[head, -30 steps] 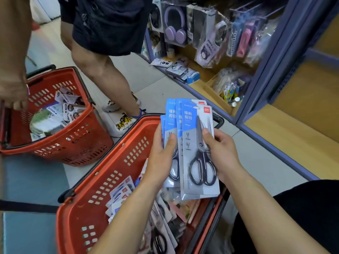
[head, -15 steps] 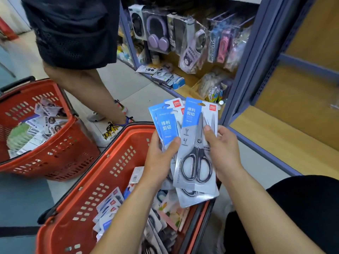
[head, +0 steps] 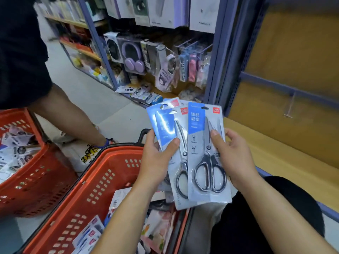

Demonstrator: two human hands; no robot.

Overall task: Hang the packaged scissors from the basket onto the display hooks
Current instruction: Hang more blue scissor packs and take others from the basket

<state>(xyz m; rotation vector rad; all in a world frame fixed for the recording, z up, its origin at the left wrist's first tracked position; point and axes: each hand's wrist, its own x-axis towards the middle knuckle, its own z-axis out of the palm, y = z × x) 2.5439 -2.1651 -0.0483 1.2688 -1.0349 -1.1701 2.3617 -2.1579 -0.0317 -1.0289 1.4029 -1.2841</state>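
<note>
1. Change: a second ago both hands held the scissor packs as one squared stack over the basket. Now the stack is split. The right hand (head: 236, 158) pinches the front pack (head: 205, 171), thumb on its face and fingers behind. The pack's left edge overlaps the others.
2. The left hand (head: 157, 162) grips the remaining packs (head: 170, 125), which are fanned, with the thumb across the front.
3. The view has swung up toward the shelving. A bare hook (head: 290, 107) on the yellow back panel (head: 293, 52) is now in sight, up and right of the packs and well apart from them.
4. Reading: one pack is singled out for hanging and none is hung yet. More packaged goods lie in the orange basket (head: 102, 180) below.
5. Materials:
   - Packs: flat card, blue and grey-white, under a glossy clear cover that throws glare.
   - Scissors: steel blades with dark looped handles.
   - Hang slot (head: 204, 107): narrow, at the top of the front pack.
   - Hook: a thin pale rod, its tip too blurred to tell.
   - Basket: rigid perforated plastic.
</note>
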